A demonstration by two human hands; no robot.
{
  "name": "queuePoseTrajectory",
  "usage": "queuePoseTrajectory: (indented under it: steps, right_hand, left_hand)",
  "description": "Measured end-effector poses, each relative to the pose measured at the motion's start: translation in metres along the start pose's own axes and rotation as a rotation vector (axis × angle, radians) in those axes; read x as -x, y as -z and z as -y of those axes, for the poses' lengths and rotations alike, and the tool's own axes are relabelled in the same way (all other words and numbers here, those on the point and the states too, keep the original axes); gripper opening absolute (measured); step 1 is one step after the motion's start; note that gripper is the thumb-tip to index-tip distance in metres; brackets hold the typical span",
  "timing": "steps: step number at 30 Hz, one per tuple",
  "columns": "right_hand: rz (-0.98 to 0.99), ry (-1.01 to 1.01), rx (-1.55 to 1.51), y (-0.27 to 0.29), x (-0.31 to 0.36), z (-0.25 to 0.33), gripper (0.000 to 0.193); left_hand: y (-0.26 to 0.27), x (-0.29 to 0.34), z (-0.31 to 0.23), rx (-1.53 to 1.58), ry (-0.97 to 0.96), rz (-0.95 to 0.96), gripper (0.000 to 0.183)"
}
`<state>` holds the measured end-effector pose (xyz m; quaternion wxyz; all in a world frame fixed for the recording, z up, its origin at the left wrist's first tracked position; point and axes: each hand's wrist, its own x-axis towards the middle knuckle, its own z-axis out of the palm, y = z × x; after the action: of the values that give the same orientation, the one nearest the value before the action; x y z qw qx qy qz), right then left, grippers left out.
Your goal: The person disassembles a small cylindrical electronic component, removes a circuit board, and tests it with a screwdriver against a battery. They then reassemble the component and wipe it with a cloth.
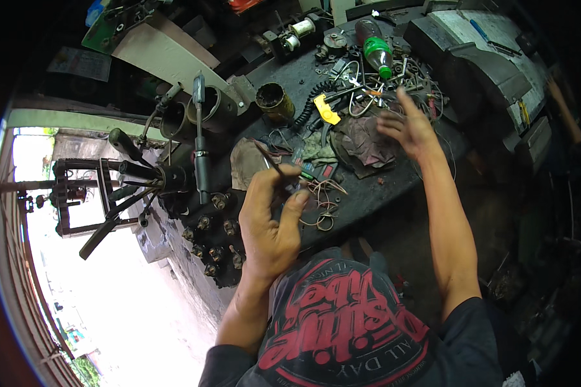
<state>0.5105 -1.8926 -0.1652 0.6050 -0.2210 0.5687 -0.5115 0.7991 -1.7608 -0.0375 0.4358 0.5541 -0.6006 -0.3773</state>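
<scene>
My left hand (270,226) is raised at the near edge of the dark workbench, fingers curled around a thin, dark, pointed piece (269,158). Most of that piece is hidden in the grip, so its kind is unclear. Further right, my right hand (412,132) hovers with fingers apart and holds nothing. Just beside it lies a crumpled brown rag (366,140). Thin loose wires (326,222) lie on the bench right of my left hand. A yellow-bodied tool (327,109) rests between the rag and a dirty can (274,102).
A bottle with a green label (376,48) lies among scattered bolts and wrenches (407,80) at the back. A metal holder (174,178) with several tool handles stands left. Small greasy metal parts (216,253) are grouped near my left forearm. A heavy metal block (461,71) sits back right.
</scene>
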Motion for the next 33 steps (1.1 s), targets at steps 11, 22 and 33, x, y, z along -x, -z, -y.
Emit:
queuePoseTrajectory:
  steps: [11, 22, 33]
  right_hand:
    - [0.364, 0.417, 0.804, -0.058, 0.145, -0.099, 0.016]
    - [0.413, 0.324, 1.358, -0.161, 0.172, -0.223, 0.036]
    - [-0.009, 0.322, 1.374, -0.194, 0.201, -0.245, 0.037]
  left_hand:
    - [0.095, 0.104, 0.059, -0.379, 0.484, 0.115, 0.037]
    - [0.163, 0.149, 0.093, 0.686, 0.541, -0.336, 0.034]
    - [0.197, 0.137, 0.120, 1.720, 0.635, -0.112, 0.040]
